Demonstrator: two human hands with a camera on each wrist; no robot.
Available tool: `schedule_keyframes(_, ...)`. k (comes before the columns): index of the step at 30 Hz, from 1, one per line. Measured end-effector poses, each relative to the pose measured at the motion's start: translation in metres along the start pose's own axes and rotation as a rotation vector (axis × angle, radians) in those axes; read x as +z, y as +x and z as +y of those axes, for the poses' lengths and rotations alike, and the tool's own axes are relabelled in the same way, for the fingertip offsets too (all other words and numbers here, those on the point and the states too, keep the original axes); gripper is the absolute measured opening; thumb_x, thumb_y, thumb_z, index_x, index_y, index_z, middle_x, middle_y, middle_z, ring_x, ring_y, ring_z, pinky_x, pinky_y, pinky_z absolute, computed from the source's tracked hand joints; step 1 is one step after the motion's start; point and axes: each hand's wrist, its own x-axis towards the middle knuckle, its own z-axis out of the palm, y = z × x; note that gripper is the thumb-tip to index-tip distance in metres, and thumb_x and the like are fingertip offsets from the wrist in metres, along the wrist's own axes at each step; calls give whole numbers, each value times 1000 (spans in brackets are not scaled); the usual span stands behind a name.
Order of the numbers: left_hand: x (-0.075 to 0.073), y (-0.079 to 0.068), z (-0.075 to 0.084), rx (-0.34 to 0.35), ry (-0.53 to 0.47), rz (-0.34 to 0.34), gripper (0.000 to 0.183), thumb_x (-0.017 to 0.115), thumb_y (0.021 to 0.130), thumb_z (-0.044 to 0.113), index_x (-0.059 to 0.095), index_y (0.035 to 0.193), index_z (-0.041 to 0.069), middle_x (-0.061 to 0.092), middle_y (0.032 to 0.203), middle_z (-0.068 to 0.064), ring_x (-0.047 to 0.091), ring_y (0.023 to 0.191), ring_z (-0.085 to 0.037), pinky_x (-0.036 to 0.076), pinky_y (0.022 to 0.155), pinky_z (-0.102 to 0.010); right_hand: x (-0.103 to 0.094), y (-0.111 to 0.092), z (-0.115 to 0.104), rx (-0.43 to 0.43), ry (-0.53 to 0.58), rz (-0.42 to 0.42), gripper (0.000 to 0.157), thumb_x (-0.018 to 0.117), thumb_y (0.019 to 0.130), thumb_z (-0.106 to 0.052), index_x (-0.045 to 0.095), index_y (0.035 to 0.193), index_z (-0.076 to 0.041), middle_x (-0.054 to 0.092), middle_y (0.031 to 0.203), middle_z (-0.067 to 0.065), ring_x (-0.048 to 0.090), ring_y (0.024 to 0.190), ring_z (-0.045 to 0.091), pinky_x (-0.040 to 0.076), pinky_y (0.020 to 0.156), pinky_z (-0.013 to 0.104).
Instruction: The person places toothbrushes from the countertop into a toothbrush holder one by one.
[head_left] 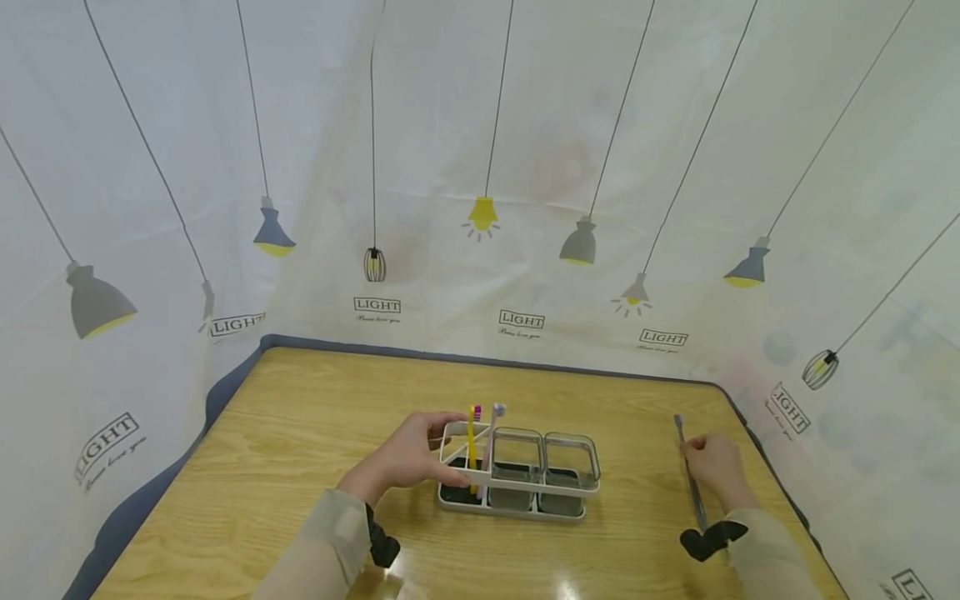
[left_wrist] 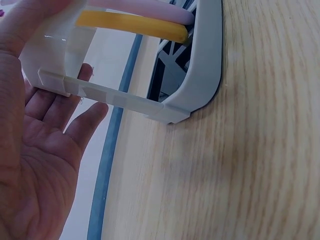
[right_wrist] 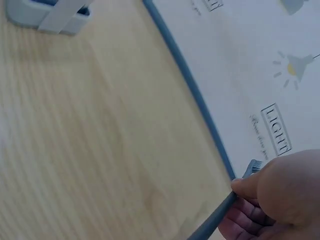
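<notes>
A white toothbrush holder [head_left: 536, 482] stands upright on the table, with a yellow toothbrush [head_left: 471, 446] and a pink toothbrush [head_left: 488, 446] in its left section. My left hand [head_left: 408, 454] grips the holder's left end, thumb along the front and fingers behind. In the left wrist view, the yellow brush's handle [left_wrist: 130, 24] leans down to the dark base. Off to the right, my right hand [head_left: 717, 468] pinches a grey toothbrush [head_left: 694, 493] between thumb and fingers near its head. The brush's bristles [right_wrist: 255, 164] show just beyond the thumb in the right wrist view.
Two clear cups sit in the holder, a middle cup [head_left: 517, 446] and a right cup [head_left: 572, 450]. The wooden table [head_left: 322, 400] has a dark blue edge [head_left: 450, 356] at the back. White sheeting [head_left: 435, 125] printed with lamps surrounds it.
</notes>
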Motion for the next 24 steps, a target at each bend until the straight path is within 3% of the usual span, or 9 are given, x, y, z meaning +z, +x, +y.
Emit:
schedule_keyframes(4,0,-1,1,-6,12,4,92,102,71,32,58,151,16,65,138,0,56,136,-37,45,112,-58,-8,0,-20,-17,4,39,37,56,108,-17,66,118,17,69,105,30,67,88,39,57,71,48)
schedule_keyframes(8,0,-1,1,-9,14,4,91,102,71,31,59,150,16,65,137,1,56,136,-37,45,112,-58,-12,-2,-47,-38,2,84,37,55,109,-18,65,122,15,68,108,29,66,90,38,55,73,49)
schedule_keyframes(19,0,-1,1,5,-15,3,89,102,72,31,60,149,16,66,136,0,57,135,-38,45,111,-58,-27,-15,-123,-181,127,194,35,56,111,-21,68,119,11,68,99,21,64,84,30,52,66,35)
schedule_keyframes(24,0,-1,1,0,-32,0,89,102,72,30,60,149,16,66,136,-1,59,133,-37,47,110,-58,-33,-23,-153,-234,181,206,35,57,111,-23,69,119,9,68,100,19,65,85,29,53,66,30)
